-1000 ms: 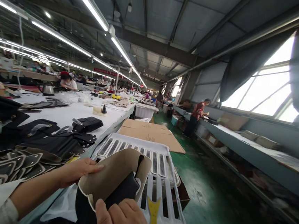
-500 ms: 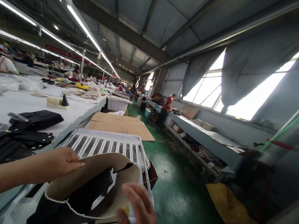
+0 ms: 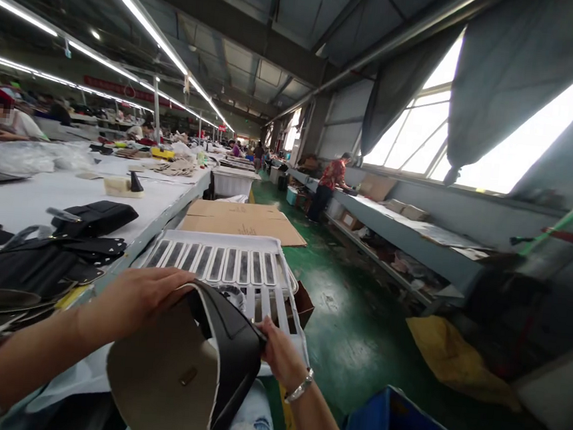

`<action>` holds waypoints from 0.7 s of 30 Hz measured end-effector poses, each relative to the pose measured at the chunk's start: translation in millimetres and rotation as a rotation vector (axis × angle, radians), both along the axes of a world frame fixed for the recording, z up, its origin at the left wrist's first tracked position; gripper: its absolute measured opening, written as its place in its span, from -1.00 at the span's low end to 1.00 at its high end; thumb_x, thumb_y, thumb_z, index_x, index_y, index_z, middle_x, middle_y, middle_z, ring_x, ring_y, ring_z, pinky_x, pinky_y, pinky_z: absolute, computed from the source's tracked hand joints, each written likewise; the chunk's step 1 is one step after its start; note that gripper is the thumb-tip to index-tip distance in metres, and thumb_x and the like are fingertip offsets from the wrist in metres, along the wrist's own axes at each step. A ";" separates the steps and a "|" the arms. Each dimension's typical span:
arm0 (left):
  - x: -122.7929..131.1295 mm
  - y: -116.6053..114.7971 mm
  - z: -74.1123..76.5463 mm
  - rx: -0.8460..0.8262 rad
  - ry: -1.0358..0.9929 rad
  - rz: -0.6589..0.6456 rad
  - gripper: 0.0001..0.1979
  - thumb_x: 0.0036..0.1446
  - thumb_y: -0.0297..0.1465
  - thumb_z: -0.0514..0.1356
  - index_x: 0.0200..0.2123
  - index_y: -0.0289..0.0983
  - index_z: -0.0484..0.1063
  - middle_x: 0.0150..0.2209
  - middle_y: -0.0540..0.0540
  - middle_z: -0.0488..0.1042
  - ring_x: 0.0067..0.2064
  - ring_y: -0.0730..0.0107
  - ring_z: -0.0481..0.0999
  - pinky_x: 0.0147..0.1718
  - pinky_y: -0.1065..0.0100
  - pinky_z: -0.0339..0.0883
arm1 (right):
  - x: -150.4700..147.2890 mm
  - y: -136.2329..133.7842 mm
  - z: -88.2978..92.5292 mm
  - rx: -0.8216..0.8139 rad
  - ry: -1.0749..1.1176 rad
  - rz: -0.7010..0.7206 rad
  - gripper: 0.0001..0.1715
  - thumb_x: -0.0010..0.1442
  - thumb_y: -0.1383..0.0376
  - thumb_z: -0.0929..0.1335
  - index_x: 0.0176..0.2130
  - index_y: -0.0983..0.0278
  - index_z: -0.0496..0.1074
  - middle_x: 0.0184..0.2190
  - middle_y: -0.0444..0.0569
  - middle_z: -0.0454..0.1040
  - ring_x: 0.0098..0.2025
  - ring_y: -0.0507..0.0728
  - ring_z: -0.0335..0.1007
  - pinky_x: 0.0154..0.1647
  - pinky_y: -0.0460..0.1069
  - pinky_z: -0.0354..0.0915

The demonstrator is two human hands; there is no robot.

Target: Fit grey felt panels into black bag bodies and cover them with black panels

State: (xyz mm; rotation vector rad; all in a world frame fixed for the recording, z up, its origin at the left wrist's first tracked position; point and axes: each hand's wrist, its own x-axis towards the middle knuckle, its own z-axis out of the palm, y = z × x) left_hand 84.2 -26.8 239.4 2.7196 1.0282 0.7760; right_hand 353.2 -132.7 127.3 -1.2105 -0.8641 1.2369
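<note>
- Hall: dark beamed ceiling (image 3: 241,50) overhead, strip lights (image 3: 145,23) running off above and ahead of the left hand (image 3: 133,298).
- Green floor (image 3: 351,328) right of the right hand (image 3: 277,351); yellow sheet (image 3: 454,357) lying on it, further right.
- White worktop (image 3: 27,202) left and ahead of the left hand; black pieces (image 3: 16,265) heaped on its near part.
- Wall-side worktop (image 3: 413,256), well ahead and right of the right hand; person in red patterned top (image 3: 332,179) standing at it, dark curtain (image 3: 519,81) hung over bright windows (image 3: 427,123).
- Cardboard (image 3: 245,226), flat, ahead of both hands, past the tray.
- White slotted tray (image 3: 224,240) just beyond both hands.
- Blue bin (image 3: 369,419) below right of the right hand.
- Black piece with beige lining (image 3: 162,371), tilted, between the hands: left grips top edge, right pinches right edge.
- Silver bracelet (image 3: 300,387), right wrist.
</note>
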 end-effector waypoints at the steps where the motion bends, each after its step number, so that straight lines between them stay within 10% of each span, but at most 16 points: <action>1: -6.0 -4.5 -9.5 0.054 0.011 -0.032 -0.54 0.08 -0.09 0.02 -0.08 -0.15 0.52 -0.05 -0.12 0.53 -0.06 0.08 0.51 -0.04 0.18 0.35 | -5.0 -3.7 -1.5 0.026 0.016 -0.006 -0.36 0.06 -0.18 0.30 -0.29 0.34 0.49 -0.40 0.00 0.48 -0.37 0.08 0.38 -0.33 -0.03 0.30; 5: -27.2 -16.5 -38.7 0.228 -0.044 -0.173 -0.60 0.10 -0.19 0.01 -0.04 0.03 0.49 -0.03 0.02 0.52 -0.05 0.17 0.52 0.02 0.26 0.35 | -3.2 -15.0 -1.7 0.083 -0.049 -0.055 -0.45 0.05 -0.13 0.34 -0.24 0.27 0.45 -0.31 -0.05 0.46 -0.26 0.06 0.37 -0.29 -0.07 0.29; 9: -25.9 -16.0 -38.6 0.245 -0.028 -0.049 -0.62 0.05 -0.16 0.05 -0.12 -0.01 0.54 -0.08 0.03 0.55 -0.13 0.13 0.56 -0.02 0.22 0.39 | 12.5 -44.8 0.7 0.091 -0.325 -0.299 -0.36 0.12 -0.19 0.23 -0.55 0.30 0.30 -0.67 -0.16 0.27 -0.62 -0.04 0.17 -0.59 -0.13 0.12; 12: -16.5 -13.8 -30.3 0.219 -0.040 0.072 -0.62 0.05 -0.11 0.03 -0.17 -0.06 0.53 -0.11 0.02 0.56 -0.16 0.12 0.56 -0.06 0.19 0.41 | 15.1 -79.0 1.2 0.008 -0.315 -0.004 -0.24 0.20 -0.19 0.10 -0.68 0.30 0.23 -0.79 -0.17 0.15 -0.74 -0.07 0.03 -0.68 -0.12 0.00; 16: -11.2 -14.3 -25.8 0.409 -0.153 0.001 -0.68 0.19 -0.22 -0.03 -0.06 -0.05 0.42 -0.09 -0.01 0.54 -0.17 0.20 0.56 -0.07 0.19 0.40 | 5.0 -101.4 -6.9 0.134 -0.308 0.168 -0.34 0.24 -0.12 0.14 -0.33 0.36 0.47 -0.39 0.03 0.46 -0.36 0.08 0.39 -0.36 -0.06 0.29; 21: -18.6 -5.3 -37.9 0.605 -0.165 -0.135 -0.61 0.22 -0.35 0.00 0.11 -0.14 0.29 -0.10 -0.13 0.53 -0.15 0.20 0.55 -0.05 0.16 0.39 | -12.0 -82.9 -25.6 0.299 -0.314 0.101 -0.45 0.28 -0.03 0.17 0.06 0.24 0.35 -0.07 0.02 0.43 -0.02 0.17 0.32 0.08 0.07 0.19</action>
